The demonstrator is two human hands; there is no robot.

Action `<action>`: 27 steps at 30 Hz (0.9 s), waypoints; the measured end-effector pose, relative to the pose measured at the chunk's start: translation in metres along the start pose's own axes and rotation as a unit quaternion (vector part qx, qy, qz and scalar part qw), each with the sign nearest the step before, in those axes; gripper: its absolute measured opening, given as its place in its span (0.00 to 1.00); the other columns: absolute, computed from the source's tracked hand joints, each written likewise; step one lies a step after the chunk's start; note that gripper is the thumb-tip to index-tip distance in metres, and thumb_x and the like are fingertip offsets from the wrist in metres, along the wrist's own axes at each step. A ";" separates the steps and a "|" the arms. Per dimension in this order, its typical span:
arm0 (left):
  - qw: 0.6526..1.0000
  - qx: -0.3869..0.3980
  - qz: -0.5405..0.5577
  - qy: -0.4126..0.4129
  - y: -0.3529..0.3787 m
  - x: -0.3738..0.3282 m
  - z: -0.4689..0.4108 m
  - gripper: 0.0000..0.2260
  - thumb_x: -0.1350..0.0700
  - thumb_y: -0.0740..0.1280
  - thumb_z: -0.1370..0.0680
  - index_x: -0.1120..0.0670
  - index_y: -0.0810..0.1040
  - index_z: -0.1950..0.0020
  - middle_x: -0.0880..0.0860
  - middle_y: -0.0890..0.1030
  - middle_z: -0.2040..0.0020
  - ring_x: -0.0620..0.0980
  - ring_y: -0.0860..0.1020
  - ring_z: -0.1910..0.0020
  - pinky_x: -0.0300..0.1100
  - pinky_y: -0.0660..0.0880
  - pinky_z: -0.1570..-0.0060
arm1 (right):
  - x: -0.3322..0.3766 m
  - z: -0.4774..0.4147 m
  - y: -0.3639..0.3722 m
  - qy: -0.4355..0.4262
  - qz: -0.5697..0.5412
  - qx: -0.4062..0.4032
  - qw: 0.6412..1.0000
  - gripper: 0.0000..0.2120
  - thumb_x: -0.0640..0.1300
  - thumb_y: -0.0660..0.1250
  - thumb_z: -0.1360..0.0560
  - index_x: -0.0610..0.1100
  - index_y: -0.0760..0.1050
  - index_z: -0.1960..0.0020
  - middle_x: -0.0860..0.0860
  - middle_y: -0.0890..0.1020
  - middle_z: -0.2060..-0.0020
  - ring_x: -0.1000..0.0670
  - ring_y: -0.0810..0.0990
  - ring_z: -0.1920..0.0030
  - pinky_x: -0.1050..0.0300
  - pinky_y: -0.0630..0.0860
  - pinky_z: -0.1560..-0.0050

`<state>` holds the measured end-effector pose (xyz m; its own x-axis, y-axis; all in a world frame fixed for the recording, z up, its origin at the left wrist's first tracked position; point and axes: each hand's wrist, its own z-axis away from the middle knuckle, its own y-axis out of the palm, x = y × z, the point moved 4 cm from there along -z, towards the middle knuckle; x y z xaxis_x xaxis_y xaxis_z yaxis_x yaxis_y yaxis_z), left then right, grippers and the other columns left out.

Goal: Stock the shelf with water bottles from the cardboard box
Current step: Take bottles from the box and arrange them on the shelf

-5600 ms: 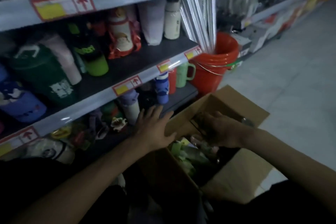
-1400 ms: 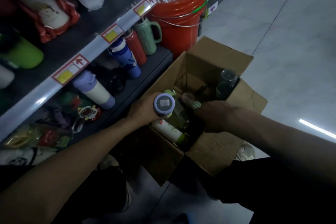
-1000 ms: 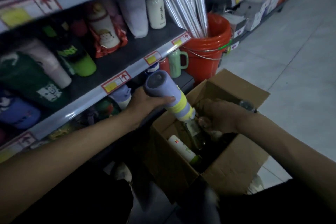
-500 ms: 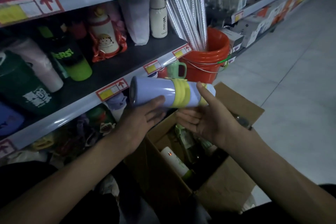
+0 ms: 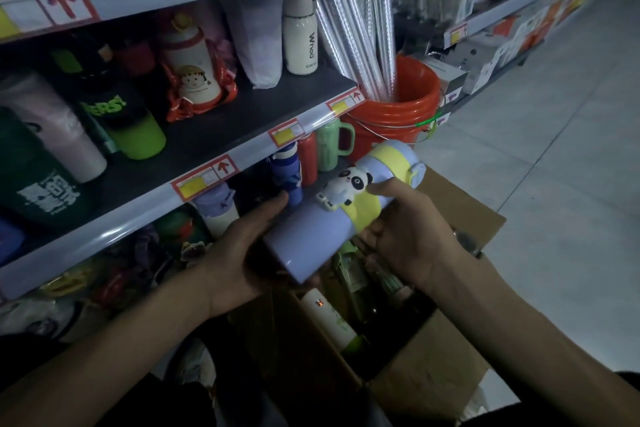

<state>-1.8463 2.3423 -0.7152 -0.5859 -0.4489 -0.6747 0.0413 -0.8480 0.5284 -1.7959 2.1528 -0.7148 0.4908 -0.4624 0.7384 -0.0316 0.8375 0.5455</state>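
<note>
A lilac water bottle [image 5: 313, 236] with a yellow band and a panda figure lies tilted in both hands, above the open cardboard box [image 5: 426, 378]. My left hand [image 5: 239, 253] grips its base end. My right hand [image 5: 405, 239] holds it near the yellow band, thumb beside the panda. Inside the box lie a white bottle [image 5: 329, 321] with a green end and other dim bottles. The middle shelf [image 5: 214, 139] has bare dark board along its front.
The shelves at left hold many bottles and mugs, among them a white bottle [image 5: 300, 35] and a green-based one [image 5: 138, 130]. An orange bucket [image 5: 405, 118] with silvery rolls stands right of the shelf end. Tiled floor [image 5: 554, 163] stretches away to the right.
The bottle has turned so the panda faces up and its cap points away to the right. My right hand has closed on it. Both hands have lowered it toward the box.
</note>
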 end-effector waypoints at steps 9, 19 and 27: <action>0.991 0.039 -0.122 0.044 -0.008 0.013 0.002 0.37 0.41 0.87 0.54 0.52 0.89 0.47 0.56 0.86 0.44 0.54 0.86 0.50 0.45 0.83 0.54 | 0.004 0.011 0.025 -0.015 -0.043 0.150 0.988 0.23 0.35 0.59 0.30 0.36 0.71 0.35 0.35 0.70 0.37 0.33 0.68 0.39 0.28 0.60 0.28; 0.867 -0.129 -0.364 0.316 -0.016 -0.009 0.019 0.34 0.42 0.77 0.42 0.33 0.70 0.38 0.24 0.76 0.45 0.28 0.77 0.46 0.30 0.78 0.53 | -0.002 0.012 0.035 -0.004 0.052 0.136 0.989 0.24 0.35 0.67 0.35 0.35 0.70 0.40 0.32 0.65 0.45 0.32 0.66 0.45 0.25 0.64 0.28; 0.839 -0.156 -0.353 0.383 -0.028 -0.008 0.034 0.32 0.66 0.80 0.32 0.37 0.72 0.39 0.28 0.79 0.45 0.29 0.78 0.46 0.29 0.77 0.54 | -0.006 0.018 0.058 0.003 0.023 0.162 0.986 0.21 0.34 0.66 0.35 0.40 0.72 0.42 0.38 0.59 0.51 0.35 0.65 0.50 0.34 0.72 0.30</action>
<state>-1.8698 2.3794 -0.7072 0.1338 0.2498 -0.9590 0.1834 -0.9572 -0.2237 -1.8162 2.1991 -0.6805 0.4875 -0.4238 0.7634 -0.3305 0.7197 0.6106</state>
